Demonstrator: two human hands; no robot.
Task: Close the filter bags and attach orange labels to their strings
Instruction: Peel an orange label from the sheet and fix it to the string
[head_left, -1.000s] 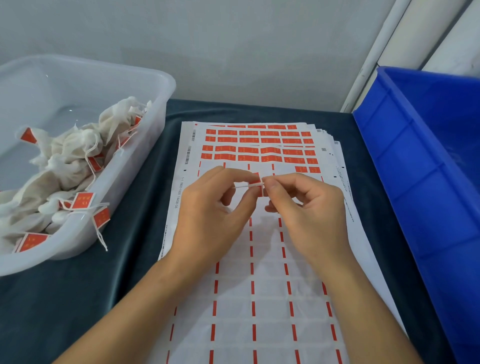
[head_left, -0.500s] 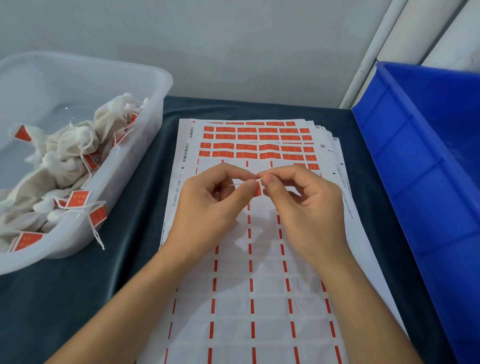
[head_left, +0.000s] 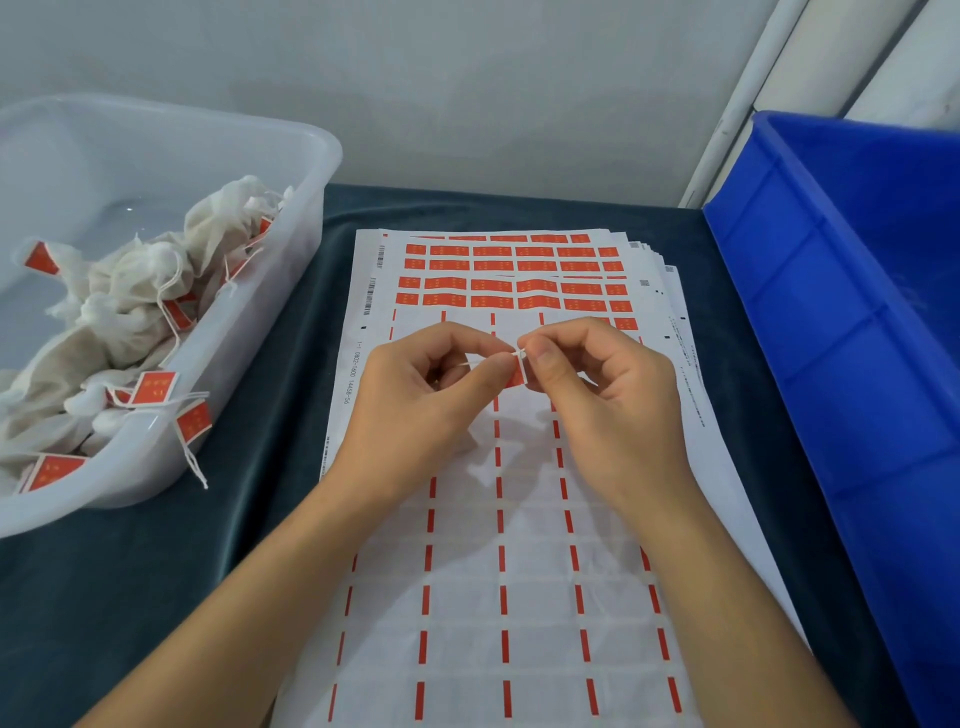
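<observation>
At the middle of the dark surface (head_left: 270, 519), the left hand (head_left: 421, 410) and right hand (head_left: 608, 400) meet fingertip to fingertip, both pinching a small orange label (head_left: 516, 375) folded on a white string (head_left: 519, 353) above the label sheets (head_left: 519, 571). Tagged filter bags (head_left: 130, 312) fill the clear tub (head_left: 301, 218) at nine o'clock; a blue crate (head_left: 831, 338) stands at three o'clock.

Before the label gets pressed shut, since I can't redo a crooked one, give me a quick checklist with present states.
1. String pinched by both hands: ok; left hand and right hand meet on it.
2. Orange label at the fingertips: ok, only partly visible.
3. Label folded squarely over the string: cannot tell, fingers hide it.
4. Filter bag on this string closed: cannot tell, no bag shows at the hands.
5. Spare labels on the label sheet: ok.
6. Room in the clear bin: ok.
</observation>
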